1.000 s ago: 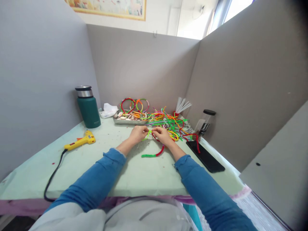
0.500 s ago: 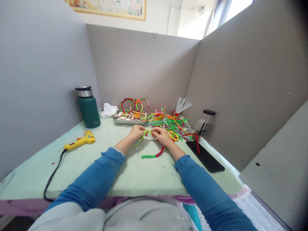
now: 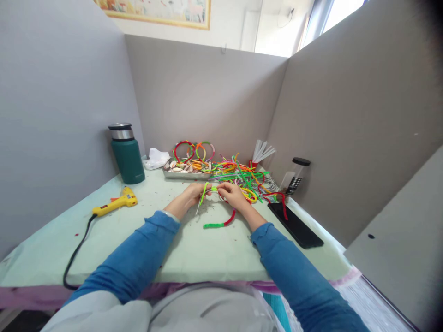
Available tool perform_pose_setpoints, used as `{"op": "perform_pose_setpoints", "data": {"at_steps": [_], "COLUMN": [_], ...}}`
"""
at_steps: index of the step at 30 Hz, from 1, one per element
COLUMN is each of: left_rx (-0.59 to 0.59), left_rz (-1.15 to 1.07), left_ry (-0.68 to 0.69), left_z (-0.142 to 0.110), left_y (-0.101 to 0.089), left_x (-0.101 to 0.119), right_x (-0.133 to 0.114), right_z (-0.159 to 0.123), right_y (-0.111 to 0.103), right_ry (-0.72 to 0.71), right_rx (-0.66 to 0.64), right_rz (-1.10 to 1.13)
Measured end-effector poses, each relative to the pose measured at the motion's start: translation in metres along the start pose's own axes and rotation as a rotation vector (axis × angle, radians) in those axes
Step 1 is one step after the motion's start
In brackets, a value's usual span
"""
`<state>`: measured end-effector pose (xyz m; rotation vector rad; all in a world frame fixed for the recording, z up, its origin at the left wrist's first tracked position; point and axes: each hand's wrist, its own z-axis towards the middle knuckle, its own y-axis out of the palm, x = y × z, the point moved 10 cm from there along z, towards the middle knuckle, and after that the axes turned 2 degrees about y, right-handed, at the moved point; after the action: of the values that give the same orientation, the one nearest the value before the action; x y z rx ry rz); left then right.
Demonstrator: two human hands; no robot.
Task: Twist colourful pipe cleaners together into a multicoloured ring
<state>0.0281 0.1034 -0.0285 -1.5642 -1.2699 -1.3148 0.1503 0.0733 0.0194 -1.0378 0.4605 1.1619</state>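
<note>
A thin curved headband (image 3: pixel 229 221) runs between my hands, its near end wrapped in red and green fuzzy pipe cleaner. My right hand (image 3: pixel 232 194) pinches the wrapped part. Just left of those fingertips, a yellow-green pipe cleaner (image 3: pixel 204 193) is coiled round the band, and its loose length crosses the fingers of my left hand (image 3: pixel 191 193). That hand is closed round the pipe cleaner at the band; its fingertips are partly hidden. A thin pale end sticks out below it.
Behind my hands lie a metal tray (image 3: pixel 187 175) of shells, wrapped headbands (image 3: pixel 184 143) and a heap of pipe cleaners (image 3: pixel 238 173). A yellow glue gun (image 3: pixel 116 204) and green bottle (image 3: pixel 127 159) stand left. At right are a black phone (image 3: pixel 296 226) and clear bottle (image 3: pixel 296 177).
My left hand has shifted slightly left and turned, so the yellow-green pipe cleaner now rises more upright across its fingers. My right hand has stayed in place on the headband.
</note>
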Motion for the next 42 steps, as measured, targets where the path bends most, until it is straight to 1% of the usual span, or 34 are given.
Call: {"op": "perform_pose_setpoints", "data": {"at_steps": [2,6,9,11,13,17,19,20,22,24,26,28,29,32,35,38,42], "left_rx": [-0.012,-0.079,-0.041,0.015,0.056,0.130,0.184,0.189,0.145,0.119,0.155,0.183,0.160,0.026,0.010,-0.001,-0.147], "left_rz": [0.010,0.063,0.181,0.277,0.356,0.498,0.519,0.490,0.355,0.216,0.183,0.220,0.260,0.357,0.364,0.250,0.057], "left_ry": [0.022,0.013,0.074,0.161,0.287,0.619,0.708,0.690,0.629,0.580,0.552,0.509,0.479,0.391,0.313,0.196,-0.008], "left_z": [-0.001,-0.004,-0.007,-0.008,-0.010,-0.025,-0.033,-0.033,-0.029,-0.024,-0.019,-0.013,-0.010,-0.004,-0.004,-0.005,-0.009], "left_y": [0.002,0.010,0.007,0.002,0.000,0.004,0.005,0.005,0.005,0.000,-0.009,-0.015,-0.013,0.002,0.006,0.006,0.015], "left_x": [0.002,0.001,0.007,0.015,0.028,0.062,0.073,0.073,0.069,0.064,0.059,0.051,0.047,0.032,0.023,0.016,0.003], "right_x": [0.001,0.005,0.009,0.009,0.008,0.004,0.004,0.004,0.007,0.010,0.012,0.011,0.010,0.006,0.002,-0.001,-0.005], "right_z": [0.001,0.004,0.006,0.006,0.005,0.003,0.003,0.003,0.004,0.005,0.005,0.006,0.005,0.005,0.004,0.002,0.001], "right_y": [-0.001,-0.008,-0.010,-0.010,-0.009,-0.005,-0.003,-0.003,-0.004,-0.005,-0.005,-0.004,-0.004,-0.003,-0.002,0.000,0.002], "right_ry": [0.001,0.010,0.013,0.005,-0.003,-0.016,-0.012,-0.008,0.001,0.008,0.012,0.009,0.005,-0.003,-0.004,-0.007,-0.014], "right_rx": [0.013,0.076,0.092,0.084,0.076,0.049,0.032,0.029,0.038,0.048,0.050,0.049,0.047,0.039,0.022,0.003,-0.014], "right_rz": [0.013,0.006,-0.012,-0.032,-0.060,-0.123,-0.139,-0.139,-0.123,-0.093,-0.060,-0.034,-0.026,-0.020,-0.022,-0.008,-0.002]}}
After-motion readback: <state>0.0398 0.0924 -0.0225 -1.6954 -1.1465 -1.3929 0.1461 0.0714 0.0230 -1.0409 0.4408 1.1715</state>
